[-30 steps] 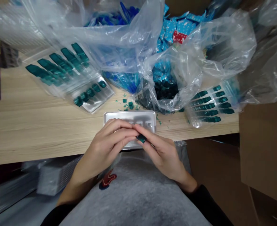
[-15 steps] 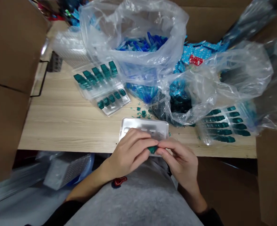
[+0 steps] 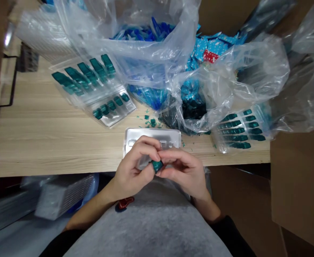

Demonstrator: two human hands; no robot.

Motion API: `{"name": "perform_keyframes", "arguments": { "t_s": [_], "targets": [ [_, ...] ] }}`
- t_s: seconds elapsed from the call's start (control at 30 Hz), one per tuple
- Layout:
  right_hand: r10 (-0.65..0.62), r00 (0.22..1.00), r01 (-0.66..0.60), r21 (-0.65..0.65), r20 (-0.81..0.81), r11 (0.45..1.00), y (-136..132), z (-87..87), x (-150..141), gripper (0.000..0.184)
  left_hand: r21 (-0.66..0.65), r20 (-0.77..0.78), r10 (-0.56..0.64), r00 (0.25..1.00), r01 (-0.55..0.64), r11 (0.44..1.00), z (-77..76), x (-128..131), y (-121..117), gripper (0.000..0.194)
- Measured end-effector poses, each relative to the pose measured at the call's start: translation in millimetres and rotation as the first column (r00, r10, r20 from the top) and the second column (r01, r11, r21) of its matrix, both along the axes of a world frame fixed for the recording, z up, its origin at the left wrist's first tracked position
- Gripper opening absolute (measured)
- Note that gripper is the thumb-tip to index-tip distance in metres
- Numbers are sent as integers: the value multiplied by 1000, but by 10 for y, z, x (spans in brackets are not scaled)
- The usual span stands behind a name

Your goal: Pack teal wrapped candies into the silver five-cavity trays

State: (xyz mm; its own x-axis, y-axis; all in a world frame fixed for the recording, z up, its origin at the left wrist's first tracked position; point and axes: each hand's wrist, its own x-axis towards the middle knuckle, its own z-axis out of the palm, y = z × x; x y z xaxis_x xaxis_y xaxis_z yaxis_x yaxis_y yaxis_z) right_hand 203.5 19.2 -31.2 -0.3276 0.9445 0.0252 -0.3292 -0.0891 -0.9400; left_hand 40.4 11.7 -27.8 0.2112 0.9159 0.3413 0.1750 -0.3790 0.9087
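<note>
Both hands at the small green piece!
Left hand (image 3: 138, 167) pinches the green piece (image 3: 157, 166), right hand (image 3: 185, 171) fingertips against its edge, just over the near side of the clear plastic tray (image 3: 153, 134).

Left hand (image 3: 135, 169) meets right hand (image 3: 186, 171) (both curled).

- A pale tabletop (image 3: 34, 139) shows streaked wood grain under a smooth, low-sheen finish.
- Clear plastic bags (image 3: 151, 50), glossy and heavily creased, catch the light at the far side.
- The small tray (image 3: 139, 133) at near centre looks like thin, smooth, shiny plastic.
- A green piece (image 3: 157, 166), glossy and apparently plastic, gleams just nearer.
- Matt brown cardboard (image 3: 298, 178) stands at right.
- The grey garment (image 3: 146, 221) is soft-looking, matt cloth, faintly mottled.
</note>
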Motion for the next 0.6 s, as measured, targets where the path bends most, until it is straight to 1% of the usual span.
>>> {"name": "perform_keyframes", "arguments": {
  "t_s": [0.07,0.17,0.27,0.37,0.4,0.47,0.53,0.57,0.6],
  "targets": [
    [15,999,-17,-59,-44,998,-1,-4,-8,25,-6,-9,-10,1000,10,1000,-8,-9,12,18],
    [22,995,-37,-151,-96,988,5,-24,-8,22,17,-94,-55,994,57,998,-9,-66,33,19],
    [69,990,-89,-172,-124,981,15,-65,3,20,113,-209,-39,977,64,992,12,-128,49,18],
    [86,991,-97,-112,-98,989,0,-105,27,23,208,-300,-1,954,67,976,20,-145,37,13],
    [83,993,-90,-86,-78,992,-13,-110,43,24,215,-320,-1,947,74,974,12,-143,23,12],
    [72,997,-72,-25,-18,997,-40,-100,101,24,190,-342,-14,939,85,978,-20,-145,-19,13],
    [28,993,-36,68,115,997,-51,-68,192,23,137,-324,-19,946,67,988,-64,-171,-69,24],
    [-29,975,-1,135,221,991,-44,-51,245,24,109,-309,-6,951,42,993,-86,-195,-92,31],
    [-106,934,33,215,341,976,-26,-38,298,25,86,-300,16,954,11,996,-105,-227,-110,34]
  ]
}}
